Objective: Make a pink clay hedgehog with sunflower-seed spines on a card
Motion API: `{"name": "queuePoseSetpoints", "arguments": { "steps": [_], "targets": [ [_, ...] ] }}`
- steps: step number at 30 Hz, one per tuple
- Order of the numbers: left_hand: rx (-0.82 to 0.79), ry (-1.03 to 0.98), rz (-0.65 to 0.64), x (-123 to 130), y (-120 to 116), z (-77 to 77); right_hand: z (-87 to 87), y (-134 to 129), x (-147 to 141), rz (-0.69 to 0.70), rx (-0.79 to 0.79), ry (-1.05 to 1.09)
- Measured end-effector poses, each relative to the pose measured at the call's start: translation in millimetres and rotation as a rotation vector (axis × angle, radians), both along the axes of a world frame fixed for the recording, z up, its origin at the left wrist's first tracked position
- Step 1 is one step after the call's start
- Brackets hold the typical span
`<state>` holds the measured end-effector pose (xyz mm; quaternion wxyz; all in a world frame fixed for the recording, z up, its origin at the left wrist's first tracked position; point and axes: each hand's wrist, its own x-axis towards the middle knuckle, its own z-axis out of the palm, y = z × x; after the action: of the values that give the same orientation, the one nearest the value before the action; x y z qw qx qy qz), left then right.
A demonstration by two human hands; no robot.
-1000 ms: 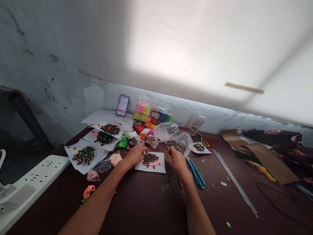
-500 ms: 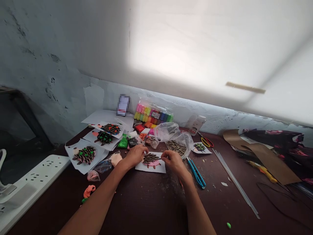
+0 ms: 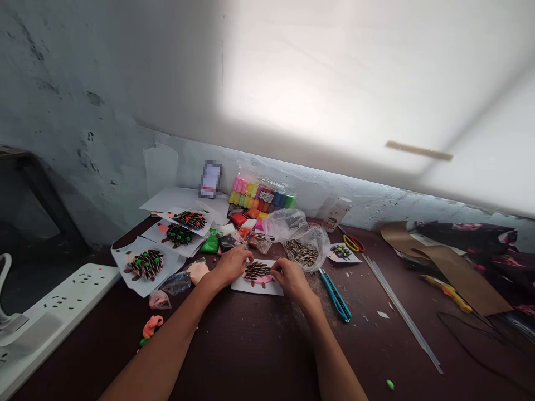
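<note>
Right hand (image 3: 291,278) closed in toward left hand (image 3: 229,266) | hands nearly together — both on seed-covered paper card (image 3: 251,287) | lower centre

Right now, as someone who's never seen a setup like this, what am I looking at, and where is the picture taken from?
There's no machine here. These are a person's own bare arms, filmed by a camera worn on their head, looking forward and down. The left hand and right hand meet over a paper card bearing a seed-covered shape on pink clay. I can't tell whether either hand holds anything small. Also on the dark table lie a clear bag of sunflower seeds, a pack of coloured clay, a blue craft knife and another seed-covered card.
</note>
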<state>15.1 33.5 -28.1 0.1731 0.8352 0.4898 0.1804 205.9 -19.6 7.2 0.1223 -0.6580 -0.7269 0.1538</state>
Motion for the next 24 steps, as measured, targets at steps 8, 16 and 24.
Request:
{"name": "queuePoseSetpoints", "arguments": {
  "steps": [8,16,24],
  "targets": [
    [-0.012,0.005,0.004,0,0,-0.3,-6.8,3,0,0.012,0.006,-0.050],
    [-0.014,0.016,0.007,1,0,0.5,-13.7,4,-1,0.058,0.075,-0.094],
    [-0.019,0.027,0.006,1,-2,3.9,-12.6,2,-4,0.083,0.079,-0.111]
  ]
}}
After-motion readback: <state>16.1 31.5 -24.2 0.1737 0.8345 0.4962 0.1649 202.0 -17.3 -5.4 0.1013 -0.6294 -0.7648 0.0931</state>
